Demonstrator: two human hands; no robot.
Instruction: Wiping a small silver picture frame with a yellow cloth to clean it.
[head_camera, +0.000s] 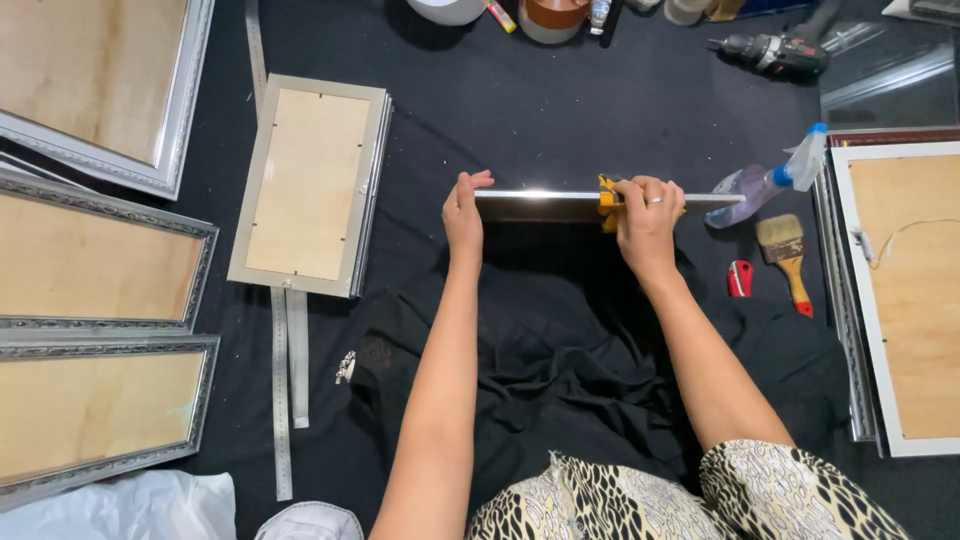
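A glass pane (545, 205) stands on edge across a black cloth, its top rim catching the light. My left hand (464, 213) grips its left end. My right hand (648, 218) presses a yellow cloth (607, 198) against the pane near its right part. A ring shows on the right hand.
Silver picture frames lie face down at left (310, 185), (95, 265), and a white one at right (905, 290). A spray bottle (770, 185), a paintbrush (787, 255), a red cutter (739, 279), a drill (775, 52), tape rolls and steel rulers (284, 400) lie around.
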